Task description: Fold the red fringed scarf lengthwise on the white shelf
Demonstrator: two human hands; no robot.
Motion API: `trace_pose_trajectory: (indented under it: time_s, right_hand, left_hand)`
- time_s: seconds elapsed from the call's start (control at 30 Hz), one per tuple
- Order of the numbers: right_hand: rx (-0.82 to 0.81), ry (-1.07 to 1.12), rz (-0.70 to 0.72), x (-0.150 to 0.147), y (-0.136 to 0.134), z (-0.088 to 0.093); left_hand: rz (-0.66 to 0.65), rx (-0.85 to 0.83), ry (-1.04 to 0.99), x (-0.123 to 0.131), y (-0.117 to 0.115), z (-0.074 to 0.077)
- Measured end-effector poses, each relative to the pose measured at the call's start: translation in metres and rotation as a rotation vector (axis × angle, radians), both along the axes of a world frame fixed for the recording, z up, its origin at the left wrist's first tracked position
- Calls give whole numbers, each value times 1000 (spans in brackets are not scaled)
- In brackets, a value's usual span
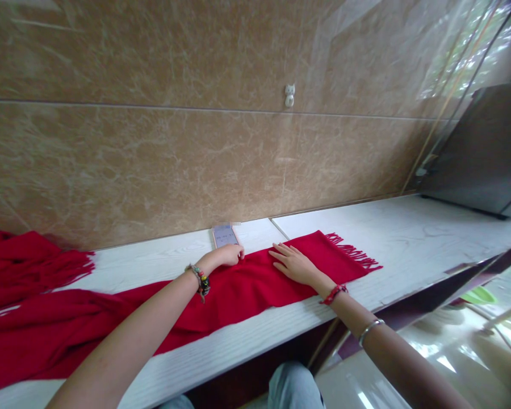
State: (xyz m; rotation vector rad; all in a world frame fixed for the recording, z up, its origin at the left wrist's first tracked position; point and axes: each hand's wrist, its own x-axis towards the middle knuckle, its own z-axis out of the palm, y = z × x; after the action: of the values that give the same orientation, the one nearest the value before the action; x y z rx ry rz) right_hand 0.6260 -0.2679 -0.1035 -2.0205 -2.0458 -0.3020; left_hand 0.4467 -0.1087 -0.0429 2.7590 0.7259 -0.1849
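A long red scarf (247,287) with a fringed end lies stretched along a white counter (409,238). My right hand (292,262) rests flat on the scarf near its fringed end, fingers stretched out and open. My left hand (227,255) sits at the scarf's far edge with its fingers curled down onto the cloth, right beside a phone (224,235). The phone lies face up on the counter against the wall. Both wrists wear bracelets.
More of the red scarf is bunched at the far left (21,267). A brown marble wall (196,142) with a small white hook (289,95) backs the counter. A dark grey appliance (481,153) stands at the right end. Glossy floor and my knee show below.
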Motion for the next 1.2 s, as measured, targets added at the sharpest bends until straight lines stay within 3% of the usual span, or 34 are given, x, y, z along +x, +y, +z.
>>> trace_pose_trajectory:
  time_s: [0.23, 0.4, 0.5, 0.63, 0.83, 0.93, 1.07, 1.2]
  right_hand:
    - [-19, 0, 19, 0, 0, 2]
    - [-31, 2, 23, -1, 0, 4]
    - [-37, 0, 11, -2, 0, 4]
    - [-36, 1, 6, -2, 0, 4]
    - [-21, 13, 18, 0, 1, 3]
    - [-34, 8, 17, 1, 1, 2]
    - [-75, -21, 21, 4, 2, 2]
    - [-103, -45, 27, 6, 5, 1]
  left_hand:
    - [13, 16, 57, 10, -2, 17]
    - [26, 87, -2, 34, -9, 9]
    - [8, 135, -2, 36, -7, 4]
    - [-73, 221, -86, 23, -14, 0]
    - [-417, 254, -140, -1, -52, -13]
    - [-411, 233, -63, -16, -62, -20]
    - [-377, 181, 54, -36, -54, -19]
    - [-489, 215, 44, -48, -41, -10]
